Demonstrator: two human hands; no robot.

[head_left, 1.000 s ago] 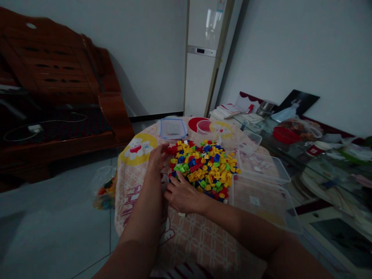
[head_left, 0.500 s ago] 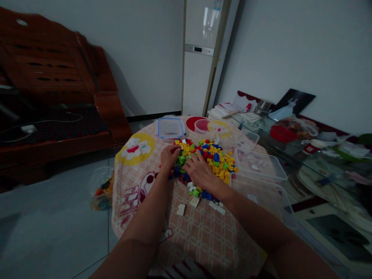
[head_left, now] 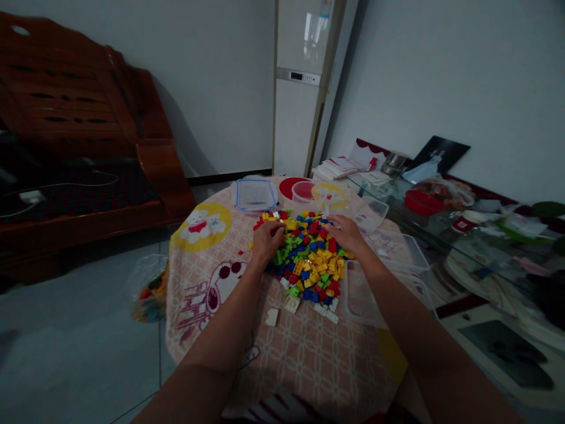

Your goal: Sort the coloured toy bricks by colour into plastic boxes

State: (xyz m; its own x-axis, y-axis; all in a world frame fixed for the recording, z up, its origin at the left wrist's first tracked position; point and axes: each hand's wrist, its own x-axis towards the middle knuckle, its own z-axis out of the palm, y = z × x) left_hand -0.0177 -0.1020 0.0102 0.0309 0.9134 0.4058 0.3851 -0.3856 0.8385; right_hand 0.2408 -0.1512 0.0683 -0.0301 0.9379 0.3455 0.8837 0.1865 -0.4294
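Both hands rest on the brick pile (head_left: 309,253) at the worktop's (head_left: 212,277) middle: the left hand (head_left: 267,238) curled loosely over its left edge, the right hand (head_left: 348,232) spread flat on its far right side. 2 white bricks (head_left: 282,310) lie just nearer.

left hand (head_left: 267,240), right hand (head_left: 346,234), on brick pile (head_left: 309,259)
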